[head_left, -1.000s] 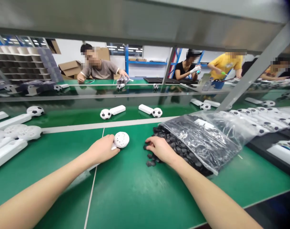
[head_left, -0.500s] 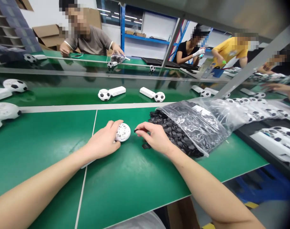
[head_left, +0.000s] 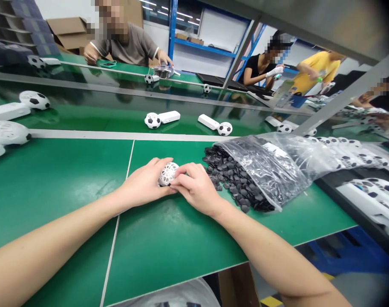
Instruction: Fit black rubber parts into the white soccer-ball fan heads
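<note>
Left hand (head_left: 146,182): your fingers and thumb are clamped around the ball (head_left: 167,171), with your wrist above the pale seam (head_left: 112,245) of the worktop (head_left: 66,183).
Right hand (head_left: 197,187): your thumb and fingers are pinched together on a small black piece (head_left: 169,184), mostly hidden, at the ball's lower right edge.
Ball: it sits between your two hands, its white openwork face showing upward; your left hand covers much of the rest.
Heap (head_left: 242,187): loose black pieces spill from the mouth of the bag, just beyond your right hand.
Bag (head_left: 267,164): clear plastic, lying on the worktop to your right, its open side toward you.
Belt (head_left: 117,118): past the pale strip (head_left: 117,135), two black-and-white balls with white handles lie well apart, the left one (head_left: 152,120) and the right one (head_left: 225,128).
Pile (head_left: 7,132): white openwork parts lie at your far left, cut off by the view's edge.
Tray (head_left: 328,181): black, at your right, carrying white parts (head_left: 370,204) with black patches.
Co-workers: across from you sit a person in grey-brown (head_left: 132,47) and a person in black (head_left: 256,68) with a white glove; a person in yellow (head_left: 320,70) is farther right.
</note>
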A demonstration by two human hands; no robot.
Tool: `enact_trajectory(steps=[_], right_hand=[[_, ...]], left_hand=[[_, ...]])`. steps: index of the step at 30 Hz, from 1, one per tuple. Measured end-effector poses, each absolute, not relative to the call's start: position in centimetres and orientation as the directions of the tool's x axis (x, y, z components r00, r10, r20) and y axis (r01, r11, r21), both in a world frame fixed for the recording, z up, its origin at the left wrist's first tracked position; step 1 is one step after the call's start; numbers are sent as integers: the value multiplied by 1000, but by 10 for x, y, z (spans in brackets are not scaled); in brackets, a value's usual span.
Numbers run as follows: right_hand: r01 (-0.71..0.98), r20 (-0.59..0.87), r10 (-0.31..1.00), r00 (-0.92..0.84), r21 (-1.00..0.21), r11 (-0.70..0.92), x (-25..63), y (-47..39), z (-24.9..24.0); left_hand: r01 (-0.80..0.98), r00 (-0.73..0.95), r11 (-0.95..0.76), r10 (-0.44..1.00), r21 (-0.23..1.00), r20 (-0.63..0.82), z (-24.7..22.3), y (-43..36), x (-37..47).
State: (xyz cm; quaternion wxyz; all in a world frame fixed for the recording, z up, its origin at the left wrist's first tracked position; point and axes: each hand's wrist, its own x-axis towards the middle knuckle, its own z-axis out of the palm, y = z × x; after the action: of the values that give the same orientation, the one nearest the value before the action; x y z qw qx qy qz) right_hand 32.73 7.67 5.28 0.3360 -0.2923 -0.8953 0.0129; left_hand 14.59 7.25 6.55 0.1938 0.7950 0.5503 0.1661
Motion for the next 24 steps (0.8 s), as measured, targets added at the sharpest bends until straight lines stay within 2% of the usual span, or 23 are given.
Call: enact_trajectory(steps=[8,13,21,24], right_hand=[[444,563,643,-519,-465,766,328,81,51],[423,441,722,-533,-601,679,330,80,49],[408,402,748,-528,-653,638,326,80,47],[390,356,782,-512,-715,580,331,88,49]], left_hand=[[792,366,-342,929,506,54,64,74,144],[795,371,-341,928,501,43,67,74,143],[780,376,-352,925,518,62,67,79,142],[777,383,-354,922,521,56,67,78,143]])
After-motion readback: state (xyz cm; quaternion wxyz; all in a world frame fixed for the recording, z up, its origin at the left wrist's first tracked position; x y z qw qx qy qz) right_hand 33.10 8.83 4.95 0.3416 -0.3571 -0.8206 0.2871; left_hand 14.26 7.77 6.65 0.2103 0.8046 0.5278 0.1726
